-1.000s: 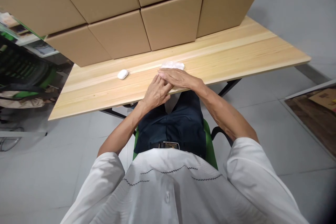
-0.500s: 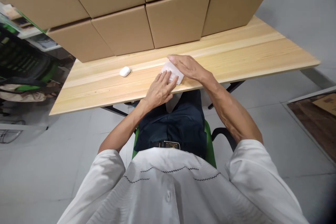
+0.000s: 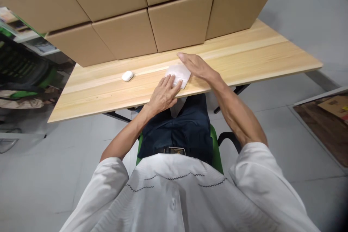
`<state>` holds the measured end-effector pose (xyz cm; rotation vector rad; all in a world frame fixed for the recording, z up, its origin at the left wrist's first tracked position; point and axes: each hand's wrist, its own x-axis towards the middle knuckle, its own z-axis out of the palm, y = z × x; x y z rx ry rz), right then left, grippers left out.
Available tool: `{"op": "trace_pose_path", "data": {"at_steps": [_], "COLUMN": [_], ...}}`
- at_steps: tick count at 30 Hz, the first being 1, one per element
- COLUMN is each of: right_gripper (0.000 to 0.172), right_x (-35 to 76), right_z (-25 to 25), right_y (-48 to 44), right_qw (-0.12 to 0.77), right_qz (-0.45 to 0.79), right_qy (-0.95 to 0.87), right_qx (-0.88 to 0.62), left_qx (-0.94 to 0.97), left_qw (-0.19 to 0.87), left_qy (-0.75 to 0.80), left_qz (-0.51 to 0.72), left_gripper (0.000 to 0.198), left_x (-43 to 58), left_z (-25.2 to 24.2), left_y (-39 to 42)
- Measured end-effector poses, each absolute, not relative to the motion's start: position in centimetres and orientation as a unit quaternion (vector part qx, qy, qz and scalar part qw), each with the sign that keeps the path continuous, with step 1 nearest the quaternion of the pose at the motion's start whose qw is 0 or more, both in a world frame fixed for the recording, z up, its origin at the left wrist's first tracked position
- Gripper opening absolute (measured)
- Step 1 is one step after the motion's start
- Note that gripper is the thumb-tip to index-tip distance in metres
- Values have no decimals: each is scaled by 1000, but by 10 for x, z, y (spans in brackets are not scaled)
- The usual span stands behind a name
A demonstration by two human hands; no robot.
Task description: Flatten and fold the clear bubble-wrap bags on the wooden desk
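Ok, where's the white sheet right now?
In the head view, the white sheet lies on the table near its front edge, partly under the left hand, the right hand to its right, the white case farther left.

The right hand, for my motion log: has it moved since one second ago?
Yes: the right hand has moved rightward and toward the cardboard boxes, judged against the white object on the table.

White sheet (image 3: 178, 70), thin, slightly translucent-looking, roughly square (paper, cloth or film, can't tell). Spread fairly flat on the wooden tabletop (image 3: 244, 61), near the front edge and skewed to it. Lower left portion hidden under the left hand's (image 3: 163, 95) fingertips, surface faintly creased.
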<state>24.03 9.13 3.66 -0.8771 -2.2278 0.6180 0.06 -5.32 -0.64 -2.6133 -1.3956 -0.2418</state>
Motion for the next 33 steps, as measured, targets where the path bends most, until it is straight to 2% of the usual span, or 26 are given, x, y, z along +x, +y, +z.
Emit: {"op": "trace_pose_path", "data": {"at_steps": [4, 7, 10, 12, 16, 19, 23, 27, 30, 33], "right_gripper": [103, 108, 125, 128, 119, 109, 93, 86, 82, 89], "right_x": [262, 266, 271, 276, 289, 294, 278, 239, 221, 225], "right_z": [36, 18, 0, -5, 4, 11, 12, 11, 17, 28], "right_y": [40, 30, 49, 66, 86, 84, 71, 78, 94, 103], "right_qw": [267, 239, 218, 196, 174, 228, 274, 220, 180, 186], "right_qz": [332, 332, 293, 262, 189, 147, 197, 262, 264, 229], "right_qy": [-874, -885, -897, -905, -899, -876, -899, -924, -919, -901], "right_qx": [-234, -223, -249, -273, -356, -399, -280, -169, -232, -317], "left_qx": [-875, -876, -876, -875, -874, -874, -875, -879, -877, -875], "left_qw": [87, 92, 102, 106, 102, 98, 88, 83, 88, 89], "left_qy": [-471, -469, -467, -467, -468, -470, -469, -465, -467, -471], "left_qz": [-70, -67, -69, -74, -78, -74, -80, -74, -70, -70], "left_gripper": [92, 85, 95, 102, 102, 101, 102, 95, 97, 100], "left_x": [2, 1, 0, 0, 1, 1, -1, -1, 0, 1], "left_z": [-6, -6, -7, -7, -6, -5, -5, -3, -2, -3], "left_y": [-52, -51, -50, -51, -53, -54, -53, -53, -53, -54]}}
